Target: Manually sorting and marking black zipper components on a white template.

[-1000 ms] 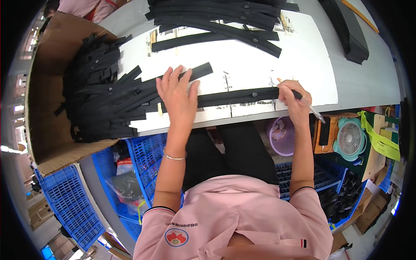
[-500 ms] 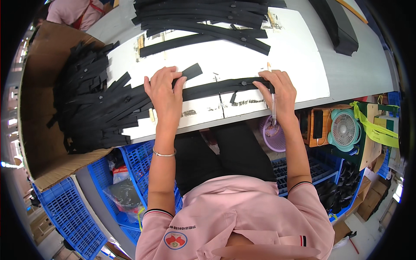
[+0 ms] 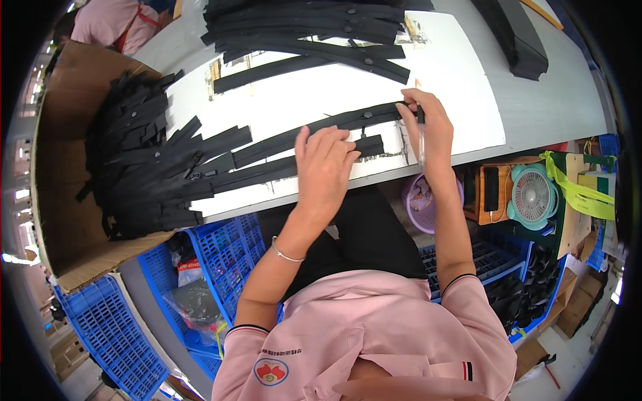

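Observation:
My right hand [image 3: 431, 130] is closed round a clear pen with a dark end [image 3: 421, 144]. Its thumb and fingertips also pinch the right end of a long black fabric strip [image 3: 321, 121], which carries a small round grey piece. Below that one, a second black strip [image 3: 369, 145] slants across the white board [image 3: 461, 87]. My left hand [image 3: 326, 160] lies over this second strip with fingers bent and drawn together, gripping it near its right end; the fingertips hide part of both strips. More black strips [image 3: 307, 23] are piled at the board's far side.
At the left, an open cardboard box [image 3: 70, 167] holds a tangle of black strips [image 3: 140, 154] spilling onto the board. A large black folded piece [image 3: 518, 40] lies far right. Below the table edge are blue crates [image 3: 120, 334], a purple basket [image 3: 428, 224] and a green fan [image 3: 533, 197].
My left hand has moved right and nearer, bringing the second strip's end along. The right hand has shifted slightly away from me, lifting its strip's end farther up the board.

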Available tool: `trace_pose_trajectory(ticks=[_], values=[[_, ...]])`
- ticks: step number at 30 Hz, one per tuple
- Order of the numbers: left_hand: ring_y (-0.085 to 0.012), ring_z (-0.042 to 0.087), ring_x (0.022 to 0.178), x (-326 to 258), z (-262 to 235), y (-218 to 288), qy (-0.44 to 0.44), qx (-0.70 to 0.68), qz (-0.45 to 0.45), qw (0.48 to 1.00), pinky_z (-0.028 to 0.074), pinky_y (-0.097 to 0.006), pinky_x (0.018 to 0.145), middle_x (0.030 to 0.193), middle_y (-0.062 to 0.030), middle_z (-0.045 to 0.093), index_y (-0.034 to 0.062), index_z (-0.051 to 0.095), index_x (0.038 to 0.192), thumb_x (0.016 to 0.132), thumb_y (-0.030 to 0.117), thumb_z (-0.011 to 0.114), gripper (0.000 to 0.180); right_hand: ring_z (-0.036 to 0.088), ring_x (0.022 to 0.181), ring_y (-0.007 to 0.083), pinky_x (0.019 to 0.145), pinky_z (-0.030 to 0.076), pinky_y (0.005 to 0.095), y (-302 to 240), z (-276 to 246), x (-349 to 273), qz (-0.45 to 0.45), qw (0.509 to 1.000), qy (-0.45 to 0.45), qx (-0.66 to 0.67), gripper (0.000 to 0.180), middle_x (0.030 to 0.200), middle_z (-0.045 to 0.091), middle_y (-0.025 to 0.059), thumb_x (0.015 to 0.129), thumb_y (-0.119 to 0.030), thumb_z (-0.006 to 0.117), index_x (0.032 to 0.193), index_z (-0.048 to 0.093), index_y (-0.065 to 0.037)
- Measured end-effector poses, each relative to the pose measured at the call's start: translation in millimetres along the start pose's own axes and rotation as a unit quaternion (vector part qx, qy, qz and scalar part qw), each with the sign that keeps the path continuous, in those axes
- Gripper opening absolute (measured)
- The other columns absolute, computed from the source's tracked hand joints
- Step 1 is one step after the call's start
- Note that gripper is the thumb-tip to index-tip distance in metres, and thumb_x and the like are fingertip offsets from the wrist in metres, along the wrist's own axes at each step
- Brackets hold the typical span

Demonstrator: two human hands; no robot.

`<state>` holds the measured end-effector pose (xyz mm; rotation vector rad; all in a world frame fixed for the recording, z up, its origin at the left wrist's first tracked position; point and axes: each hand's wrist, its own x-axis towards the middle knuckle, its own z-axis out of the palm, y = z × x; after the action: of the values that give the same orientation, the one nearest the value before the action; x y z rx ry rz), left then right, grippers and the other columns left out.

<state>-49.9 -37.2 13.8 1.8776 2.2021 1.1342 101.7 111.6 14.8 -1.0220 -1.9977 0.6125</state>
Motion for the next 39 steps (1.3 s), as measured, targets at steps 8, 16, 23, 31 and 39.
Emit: trace_pose_trajectory(ticks=[8,16,23,31,39], values=[[-0.0272,0.062,0.122,-7,10,12,0.002,-0.008,-0.004,1.000,0.034,-0.050,0.116,0.117,-0.0069,0.071,0.0053,0.075,0.107,0.087,0.009,0.077,0.020,0.069,0.104,0.0307,0.094,0.052,0.0424,-17,-14,-72,-0.131,0.989,-0.060,-0.039,0.033,0.106,0.073,0.0106,0.082,-0.006,0.081,0.113,0.072,-0.008],[-0.0363,0.054,0.134,8,2,-13,-0.004,0.040,-0.031,0.999,0.031,-0.054,0.119,0.137,-0.0191,0.063,-0.0050,0.067,0.125,0.095,0.019,0.072,0.039,0.065,0.122,0.0295,0.106,0.048,0.0450,-9,-10,-82,-0.207,0.968,-0.045,-0.131,0.034,0.120,0.072,0.0116,0.083,-0.009,0.080,0.115,0.071,-0.007],[-0.0398,0.048,0.141,12,-15,-16,-0.013,0.042,-0.044,0.998,0.024,-0.056,0.122,0.143,-0.0210,0.059,-0.0042,0.065,0.130,0.097,0.023,0.071,0.044,0.061,0.129,0.0289,0.112,0.042,0.0467,6,-30,-78,-0.191,0.967,-0.065,-0.158,0.038,0.126,0.072,0.0094,0.083,-0.016,0.081,0.119,0.070,-0.009],[-0.0361,0.037,0.151,-61,-41,-14,-0.043,0.083,-0.128,0.987,0.009,-0.058,0.125,0.153,-0.0128,0.053,0.0052,0.061,0.143,0.097,0.022,0.070,0.049,0.060,0.128,0.0287,0.114,0.041,0.0484,47,-60,-70,-0.177,0.963,-0.035,-0.200,0.033,0.124,0.072,0.0089,0.088,-0.017,0.078,0.120,0.073,-0.011],[-0.0332,0.031,0.154,-86,-62,-30,-0.024,0.114,-0.183,0.976,-0.003,-0.063,0.122,0.161,-0.0105,0.044,0.0088,0.053,0.151,0.098,0.027,0.069,0.059,0.060,0.123,0.0304,0.112,0.042,0.0444,52,-52,-78,-0.139,0.972,0.000,-0.191,0.029,0.125,0.073,0.0095,0.088,-0.003,0.075,0.118,0.072,-0.004]])
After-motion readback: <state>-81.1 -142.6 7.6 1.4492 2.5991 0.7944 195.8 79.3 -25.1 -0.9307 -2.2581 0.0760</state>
